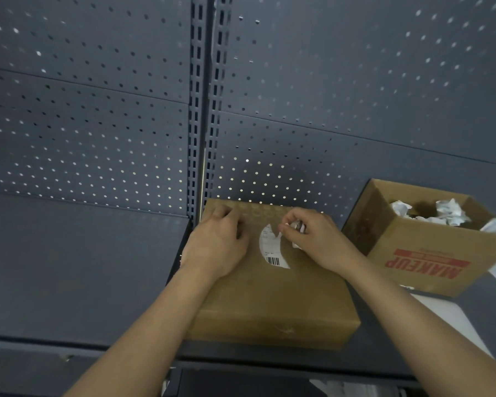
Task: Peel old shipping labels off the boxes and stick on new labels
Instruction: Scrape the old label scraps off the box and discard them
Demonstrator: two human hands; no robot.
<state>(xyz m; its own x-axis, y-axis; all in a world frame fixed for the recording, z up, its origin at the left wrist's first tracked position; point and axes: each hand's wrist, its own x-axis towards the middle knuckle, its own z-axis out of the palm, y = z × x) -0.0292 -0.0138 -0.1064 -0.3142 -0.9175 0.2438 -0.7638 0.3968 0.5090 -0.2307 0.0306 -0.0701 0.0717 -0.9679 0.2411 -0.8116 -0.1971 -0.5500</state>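
We count two boxes on the dark shelf (69,267). The closed box (269,305) lies in the middle under both of our hands. The open box (413,253) stands just to its right and holds at least three paper wads (450,212).

One label (271,249) sits on the closed box's top, torn and partly lifted, with its barcode end stuck flat. Our right hand (317,239) pinches the peeled, crumpled part between thumb and fingertips. Our left hand (216,245) rests on the box top just left of the label with its fingers bent. Its fingertips are hidden, so we cannot tell whether it grips anything.

One white sheet (438,313) lies under our right forearm. Pegboard (98,110) backs the shelf.
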